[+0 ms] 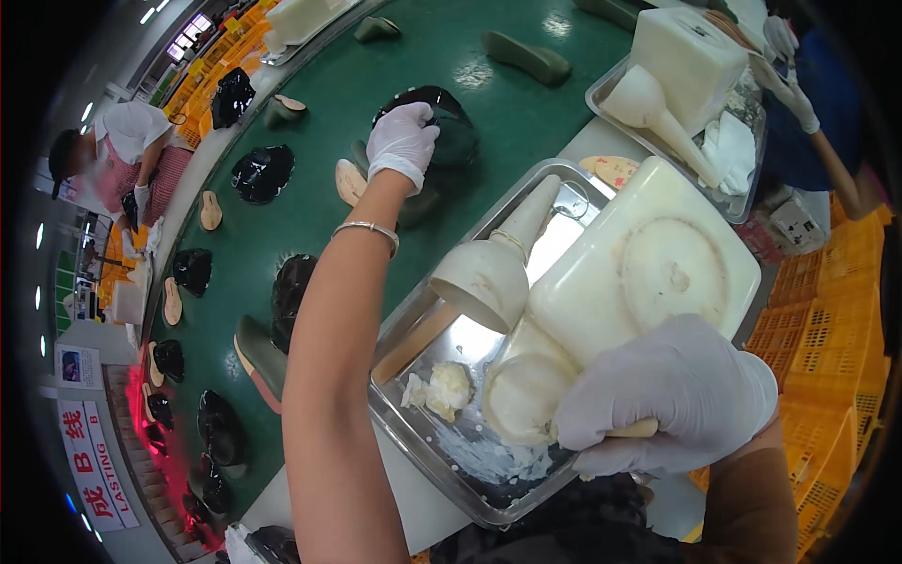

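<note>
My left hand (402, 143), in a white glove, reaches out over the green conveyor belt. Its fingers are closed at the edge of a glossy black shoe upper (451, 117). Just beside that hand lie a dark green shoe last and a pale insole (349, 182). Gloved as well, my right hand (672, 399) wraps round a light wooden handle (635, 429); whatever is at the handle's end is hidden. That hand is over the edge of a metal tray (451, 489), close to a white plastic container (658, 254) with a round mouth lying in the tray.
A white funnel-shaped cup (489, 277) and a yellowish crusted lump (444, 390) lie in the tray. Several black uppers, lasts and insoles (210, 211) are spread along the belt. Another tray (742, 202) stands at the far right, by a person. Orange crates (808, 348) line the right side.
</note>
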A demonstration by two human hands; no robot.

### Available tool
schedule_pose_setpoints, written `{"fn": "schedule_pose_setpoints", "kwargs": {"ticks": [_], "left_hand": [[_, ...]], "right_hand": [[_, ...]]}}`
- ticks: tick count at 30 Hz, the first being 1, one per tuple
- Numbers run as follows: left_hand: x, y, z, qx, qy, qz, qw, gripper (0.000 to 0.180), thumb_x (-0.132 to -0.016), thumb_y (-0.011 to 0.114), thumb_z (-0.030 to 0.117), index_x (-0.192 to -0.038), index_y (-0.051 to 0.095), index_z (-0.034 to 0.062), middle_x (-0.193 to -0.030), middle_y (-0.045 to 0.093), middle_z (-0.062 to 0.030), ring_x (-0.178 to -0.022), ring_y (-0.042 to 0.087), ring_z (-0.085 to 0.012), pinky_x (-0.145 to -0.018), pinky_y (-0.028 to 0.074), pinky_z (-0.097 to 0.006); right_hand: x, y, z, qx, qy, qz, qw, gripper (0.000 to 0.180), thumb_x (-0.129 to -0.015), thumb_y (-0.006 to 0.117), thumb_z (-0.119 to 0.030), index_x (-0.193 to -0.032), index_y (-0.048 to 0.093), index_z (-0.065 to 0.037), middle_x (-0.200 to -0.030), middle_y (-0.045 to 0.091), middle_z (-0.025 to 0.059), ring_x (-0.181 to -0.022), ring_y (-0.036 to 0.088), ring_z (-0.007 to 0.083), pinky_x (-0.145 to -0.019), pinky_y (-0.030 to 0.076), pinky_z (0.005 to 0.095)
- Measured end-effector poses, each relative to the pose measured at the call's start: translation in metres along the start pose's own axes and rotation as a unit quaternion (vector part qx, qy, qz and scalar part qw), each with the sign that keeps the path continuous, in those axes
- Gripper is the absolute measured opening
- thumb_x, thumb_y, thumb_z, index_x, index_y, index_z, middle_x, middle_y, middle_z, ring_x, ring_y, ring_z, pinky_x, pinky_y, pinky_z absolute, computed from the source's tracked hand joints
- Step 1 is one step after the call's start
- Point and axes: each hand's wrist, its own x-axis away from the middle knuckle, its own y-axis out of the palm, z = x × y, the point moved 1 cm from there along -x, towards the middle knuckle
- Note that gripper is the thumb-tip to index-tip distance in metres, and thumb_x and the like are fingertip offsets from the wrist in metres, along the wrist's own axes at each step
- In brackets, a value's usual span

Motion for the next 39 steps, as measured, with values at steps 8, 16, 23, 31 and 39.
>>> {"fn": "schedule_pose_setpoints", "kwargs": {"ticks": [8, 16, 23, 31, 39], "left_hand": [[0.065, -0.068, -0.038, 0.074, 0.068, 0.057, 0.993, 0.020, -0.078, 0.056, 0.011, -0.096, 0.060, 0.0014, -0.090, 0.062, -0.0158, -0.081, 0.060, -0.0298, -0.075, 0.046, -0.034], [0.345, -0.195, -0.111, 0.178, -0.194, 0.100, 0.959, 0.029, -0.086, 0.054, 0.003, -0.114, 0.051, -0.0058, -0.103, 0.061, -0.0088, -0.097, 0.058, -0.0154, -0.087, 0.044, -0.027], [0.567, -0.315, -0.122, -0.099, -0.317, 0.235, 0.913, 0.023, -0.087, 0.054, 0.007, -0.106, 0.056, -0.0061, -0.093, 0.062, -0.0092, -0.087, 0.058, -0.0142, -0.081, 0.045, -0.026], [0.631, -0.293, -0.092, -0.196, -0.343, 0.201, 0.896, 0.030, -0.076, 0.069, 0.018, -0.098, 0.060, -0.0004, -0.088, 0.056, -0.0117, -0.082, 0.056, -0.0247, -0.074, 0.044, -0.033], [0.594, -0.278, -0.052, -0.424, -0.328, 0.070, 0.841, 0.037, -0.068, 0.071, 0.031, -0.094, 0.059, 0.0082, -0.086, 0.052, -0.0090, -0.083, 0.051, -0.0286, -0.070, 0.043, -0.040]], "right_hand": [[0.001, 0.000, 0.006, -0.089, -0.043, 0.021, 0.995, 0.014, -0.080, 0.064, -0.017, -0.089, 0.056, -0.011, -0.072, 0.061, 0.0052, -0.063, 0.060, 0.0221, -0.056, 0.047, 0.0273], [-0.002, 0.016, 0.002, -0.147, -0.066, 0.073, 0.984, 0.011, -0.083, 0.060, -0.012, -0.089, 0.053, -0.007, -0.077, 0.057, 0.0003, -0.069, 0.057, 0.0093, -0.061, 0.045, 0.0227], [0.015, 0.020, 0.018, -0.066, 0.028, 0.156, 0.985, 0.013, -0.087, 0.054, -0.015, -0.099, 0.054, -0.011, -0.082, 0.055, -0.0038, -0.062, 0.042, 0.0000, -0.054, 0.034, 0.0133], [0.005, 0.023, 0.033, -0.073, 0.016, 0.175, 0.982, 0.016, -0.090, 0.052, -0.016, -0.104, 0.055, -0.008, -0.080, 0.055, -0.0043, -0.058, 0.042, -0.0002, -0.053, 0.034, 0.0130], [0.006, 0.029, 0.005, -0.045, 0.006, 0.169, 0.985, 0.011, -0.089, 0.053, -0.017, -0.096, 0.054, -0.009, -0.079, 0.057, -0.0038, -0.058, 0.044, 0.0004, -0.052, 0.034, 0.0134]]}}
